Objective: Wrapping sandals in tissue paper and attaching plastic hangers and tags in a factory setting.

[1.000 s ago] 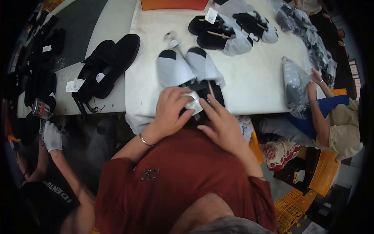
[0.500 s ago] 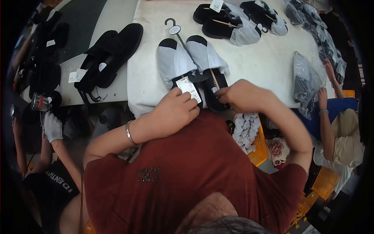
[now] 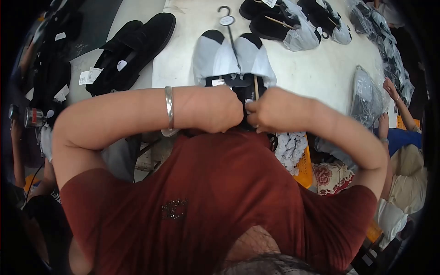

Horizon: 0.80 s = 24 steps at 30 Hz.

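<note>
In front of me lies a pair of black shoes (image 3: 246,94), toes pointing away and wrapped in pale grey paper (image 3: 211,58). Between them runs a black shoe hanger (image 3: 231,34) with a hook and a round white disc. A thin wooden stick (image 3: 256,87) sits in the right shoe. My left hand (image 3: 220,109) is closed over the heel end of the left shoe, its fingertips hidden. My right hand (image 3: 279,110) is closed at the heel of the right shoe, fingers bent over its inner side. A white tag (image 3: 219,82) barely shows above my left hand.
Unwrapped black loafers (image 3: 133,55) with tags lie left on the white table (image 3: 178,46). More wrapped shoes (image 3: 284,25) lie at the far right, near bagged shoes (image 3: 366,94). An orange basket (image 3: 303,169) holds crumpled paper (image 3: 289,149). People work on both sides.
My left hand has moved right off the tag to the left shoe's heel, its elbow lifting outward. My right hand has moved slightly. The whole view has shifted a little.
</note>
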Motion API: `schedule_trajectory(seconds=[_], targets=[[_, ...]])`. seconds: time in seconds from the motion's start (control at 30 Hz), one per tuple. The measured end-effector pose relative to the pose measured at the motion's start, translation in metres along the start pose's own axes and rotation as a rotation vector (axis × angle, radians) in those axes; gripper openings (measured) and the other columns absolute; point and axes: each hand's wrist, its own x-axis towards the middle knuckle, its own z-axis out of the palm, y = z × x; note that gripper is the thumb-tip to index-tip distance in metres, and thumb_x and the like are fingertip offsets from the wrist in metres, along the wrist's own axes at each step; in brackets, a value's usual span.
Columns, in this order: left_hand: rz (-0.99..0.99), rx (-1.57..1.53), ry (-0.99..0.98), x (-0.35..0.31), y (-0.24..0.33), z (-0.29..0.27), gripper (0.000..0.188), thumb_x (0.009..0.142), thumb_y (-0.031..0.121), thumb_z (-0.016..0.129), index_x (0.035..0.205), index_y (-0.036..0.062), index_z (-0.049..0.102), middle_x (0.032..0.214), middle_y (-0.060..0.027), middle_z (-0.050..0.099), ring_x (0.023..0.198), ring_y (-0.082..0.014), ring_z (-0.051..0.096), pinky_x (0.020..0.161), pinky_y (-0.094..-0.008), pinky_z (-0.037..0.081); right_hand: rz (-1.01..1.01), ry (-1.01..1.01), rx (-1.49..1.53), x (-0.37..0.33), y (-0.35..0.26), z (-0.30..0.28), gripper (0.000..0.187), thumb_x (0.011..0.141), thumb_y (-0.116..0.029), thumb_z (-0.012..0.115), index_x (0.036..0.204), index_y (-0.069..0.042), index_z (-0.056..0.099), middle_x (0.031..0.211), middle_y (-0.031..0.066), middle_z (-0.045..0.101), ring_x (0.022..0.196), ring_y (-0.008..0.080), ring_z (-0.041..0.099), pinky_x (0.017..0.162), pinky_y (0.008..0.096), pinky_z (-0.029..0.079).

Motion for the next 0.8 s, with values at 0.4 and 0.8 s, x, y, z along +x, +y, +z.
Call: schedule_trajectory(seconds=[0.4, 0.8], targets=[[0.011, 0.004, 0.610, -0.051, -0.035, -0.016, 0.017, 0.089, 0.018, 0.067, 0.086, 0.0013, 0.065, 0.089, -0.0151, 0.059, 0.079, -0.0368, 0.063, 0.069, -0.0442, 0.050, -0.021, 1.110, 0.258, -0.016, -0.023, 0.002, 0.023, 0.092, -0.026, 0.070, 0.087, -0.004, 0.063, 0.079, 0.0099, 0.060, 0.064, 0.0276, 0.056, 0.061, 0.0361, 0.048], [-0.015, -0.379, 1.521, -0.053, 0.006, -0.046, 0.047, 0.085, 0.021, 0.078, 0.125, 0.0011, 0.062, 0.100, -0.0111, 0.065, 0.086, -0.0241, 0.065, 0.074, -0.0346, 0.051, 0.232, 1.426, 0.510, 0.020, 0.003, -0.024, 0.007, 0.087, -0.003, 0.073, 0.085, 0.000, 0.067, 0.094, 0.0063, 0.065, 0.080, 0.0159, 0.060, 0.066, 0.0258, 0.047]])
